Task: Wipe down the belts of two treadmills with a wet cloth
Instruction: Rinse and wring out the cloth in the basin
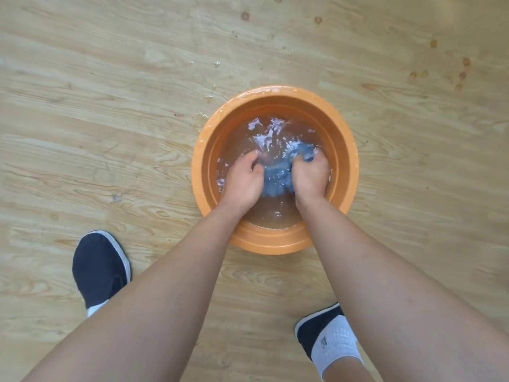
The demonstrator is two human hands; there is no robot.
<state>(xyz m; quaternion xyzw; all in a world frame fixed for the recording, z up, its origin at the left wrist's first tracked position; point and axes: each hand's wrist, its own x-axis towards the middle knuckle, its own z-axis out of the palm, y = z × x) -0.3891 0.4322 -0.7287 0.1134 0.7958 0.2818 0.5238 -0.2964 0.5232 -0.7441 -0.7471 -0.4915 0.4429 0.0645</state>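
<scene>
An orange plastic basin (275, 92) stands on the wooden floor, holding rippling water. A blue cloth (278, 175) is bunched up in the water between both hands. My left hand (242, 180) grips the cloth's left side with curled fingers. My right hand (311, 177) grips its right side, a fold of blue showing above the knuckles. Both hands are partly under the water. No treadmill is in view.
Water drops (209, 96) lie on the light wooden floor (110, 106) left of and behind the basin. My left foot in a dark shoe (99, 268) stands left of the basin; my right foot (325, 334) stands near it at lower right.
</scene>
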